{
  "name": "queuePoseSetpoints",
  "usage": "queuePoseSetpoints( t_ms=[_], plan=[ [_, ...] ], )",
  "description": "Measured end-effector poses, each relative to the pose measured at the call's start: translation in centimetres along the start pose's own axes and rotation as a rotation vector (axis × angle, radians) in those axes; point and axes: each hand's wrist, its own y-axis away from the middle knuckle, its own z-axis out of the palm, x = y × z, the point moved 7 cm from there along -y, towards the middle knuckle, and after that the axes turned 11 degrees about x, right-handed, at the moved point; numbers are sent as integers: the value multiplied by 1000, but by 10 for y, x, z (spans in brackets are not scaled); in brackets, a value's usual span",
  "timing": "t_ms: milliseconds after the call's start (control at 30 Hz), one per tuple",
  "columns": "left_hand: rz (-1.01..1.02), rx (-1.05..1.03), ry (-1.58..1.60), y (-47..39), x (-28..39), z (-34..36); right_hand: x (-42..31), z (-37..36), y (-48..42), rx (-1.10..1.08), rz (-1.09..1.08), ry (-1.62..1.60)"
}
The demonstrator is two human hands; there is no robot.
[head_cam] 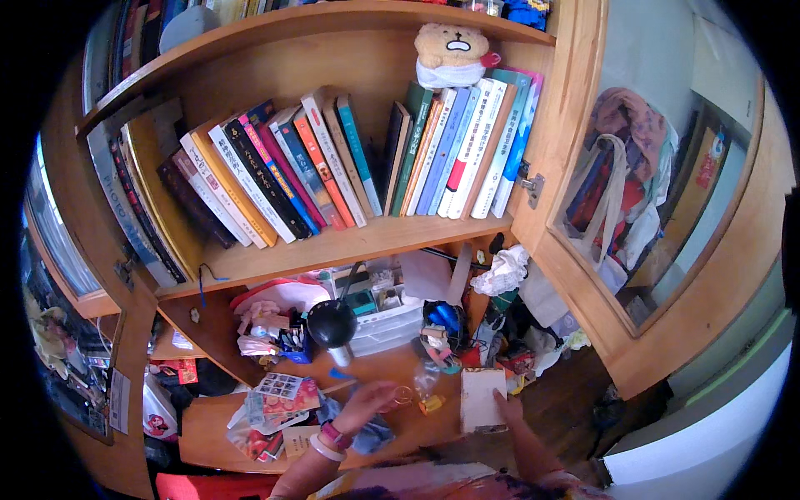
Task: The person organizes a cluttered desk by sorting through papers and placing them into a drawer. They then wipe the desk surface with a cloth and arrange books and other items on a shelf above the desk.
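My left hand [370, 403], with a watch on a pink strap and a pale bangle at the wrist, is over the desk. At its fingertips is a thin gold-coloured ring [403, 395], seemingly pinched between thumb and fingers. My right hand [510, 406] grips the right edge of a worn white notebook [481, 397] at the desk's right end. Between the hands lie a small orange-yellow object [432, 405] and a clear plastic bag [426, 379]. Blue-grey cloth [373, 437] lies under my left forearm.
Above the desk, a wooden shelf [350, 244] holds rows of books [269, 175] and a plush bear [451, 53]. A glazed cabinet door [578, 294] swings out at right. A black desk lamp [331, 324], a blue pen holder [295, 347] and piled papers [290, 400] stand around the desk [209, 431].
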Motion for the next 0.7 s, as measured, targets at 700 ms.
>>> queuePoseSetpoints(
  t_ms=[700],
  plan=[
    [109, 410, 155, 101, 21, -105, -731, -380, -86, 864, -693, -334]
  ],
)
